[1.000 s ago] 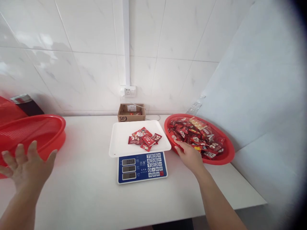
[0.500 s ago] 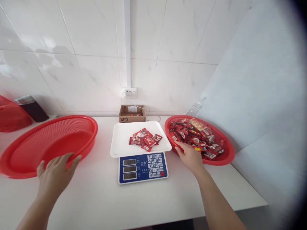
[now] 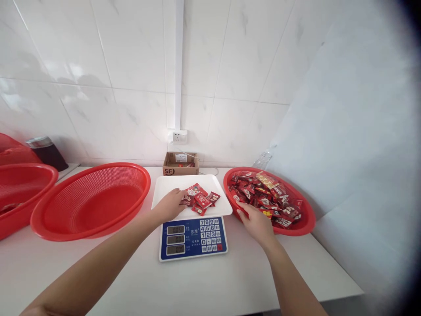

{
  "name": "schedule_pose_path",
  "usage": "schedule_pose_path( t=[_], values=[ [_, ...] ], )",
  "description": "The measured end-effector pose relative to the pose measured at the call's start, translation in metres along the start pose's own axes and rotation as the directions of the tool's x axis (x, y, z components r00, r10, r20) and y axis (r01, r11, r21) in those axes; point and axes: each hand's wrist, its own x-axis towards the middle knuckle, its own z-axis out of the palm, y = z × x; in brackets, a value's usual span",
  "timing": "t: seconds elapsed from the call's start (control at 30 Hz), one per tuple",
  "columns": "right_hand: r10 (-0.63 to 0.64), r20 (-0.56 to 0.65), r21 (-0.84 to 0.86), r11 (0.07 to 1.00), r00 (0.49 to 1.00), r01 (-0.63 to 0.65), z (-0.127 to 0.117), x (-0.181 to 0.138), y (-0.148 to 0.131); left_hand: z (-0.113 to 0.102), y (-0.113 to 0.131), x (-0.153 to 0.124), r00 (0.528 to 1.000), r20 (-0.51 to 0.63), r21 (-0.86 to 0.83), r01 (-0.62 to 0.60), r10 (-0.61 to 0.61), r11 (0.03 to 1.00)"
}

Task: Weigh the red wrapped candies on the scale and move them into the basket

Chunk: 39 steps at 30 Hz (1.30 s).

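My left hand reaches over the white weighing tray, its fingers stretched out to the left side of a small pile of red snack packets. The fingertips are at the packets and partly out of sight. Below the tray is the blue scale panel with its displays and keys. At the near left side of a red basket, my right hand has its fingers over the rim and its thumb outside. Many more red packets are heaped in that basket.
A second red basket stands left of the scale, with another red basket partly in view beyond it. Behind the tray is a small cardboard box. A dark jar is at the back left. A wall socket is above the box.
My left hand has left the rim of the left basket and moved right to the packets on the tray. The left basket sits nearer the scale. My right hand stays at its basket.
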Motion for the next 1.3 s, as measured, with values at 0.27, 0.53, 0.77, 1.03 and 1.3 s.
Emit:
schedule_pose_path(
  t=[0.27, 0.53, 0.77, 1.03, 1.3],
  values=[
    [-0.003, -0.017, -0.026, 1.0, 1.0, 0.002, 0.001, 0.0, 0.0, -0.012, -0.007, -0.01, 0.992, -0.088, 0.078, 0.102, -0.095, 0.992],
    [0.037, -0.011, 0.002, 0.999, 0.999, -0.037, 0.005, 0.003, 0.003, -0.063, -0.068, -0.039, 0.845, -0.475, 0.308, 0.42, -0.244, 0.854],
    [-0.387, -0.008, 0.11, 0.916, 0.922, 0.386, 0.01, 0.018, -0.052, -0.004, -0.015, 0.005, 0.982, -0.19, -0.011, 0.009, -0.011, 1.0],
    [-0.439, 0.055, 0.188, 0.887, 0.897, 0.422, 0.018, 0.036, -0.088, 0.024, 0.006, 0.039, 0.975, -0.206, -0.103, 0.062, -0.082, 0.993],
    [-0.053, 0.006, 0.542, 0.839, 0.999, 0.041, 0.024, 0.036, -0.078, -0.02, -0.014, 0.007, 0.861, -0.411, -0.27, 0.198, -0.299, 0.942]
  ],
)
